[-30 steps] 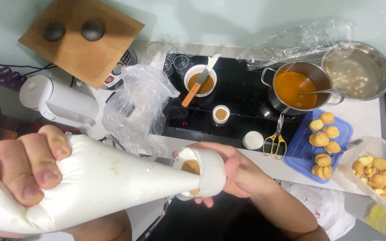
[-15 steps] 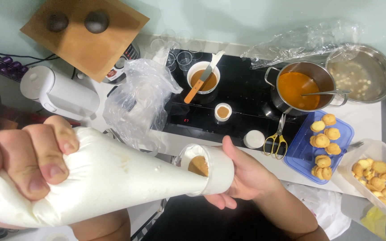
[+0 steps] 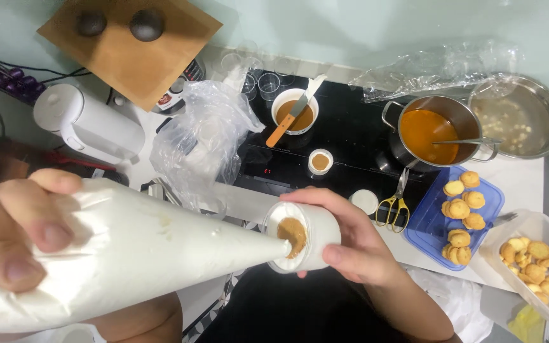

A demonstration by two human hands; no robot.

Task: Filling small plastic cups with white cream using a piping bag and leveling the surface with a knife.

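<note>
The left hand [image 3: 14, 235] is clenching the fat end of a piping bag [image 3: 128, 254] — smooth, translucent plastic, swollen with white cream and tapering to a cone. The fingers [image 3: 39, 222] are curled tight over the top of it, nails showing. The tip of the bag is poking into a small white cup [image 3: 303, 236], a short round plastic pot tilted on its side towards the camera, with a tan, grainy paste at the bottom. The right hand [image 3: 357, 248] is grasping that cup, thumb across the top and fingers wrapped beneath, holding it in the air just off the front edge of the black hob [image 3: 344, 136].

On the hob, a white bowl [image 3: 295, 111] of brown sauce is carrying a wooden-handled spatula, and a steel saucepan [image 3: 433, 133] of glossy orange liquid is sitting at the right edge with a spoon inside. Yellow-handled scissors [image 3: 394, 202] are lying at the front right corner — just beside them a blue tray [image 3: 490, 203] of little golden, crusty round pastries. Crumpled clear plastic bags [image 3: 201, 136] are heaped off the left edge.
</note>
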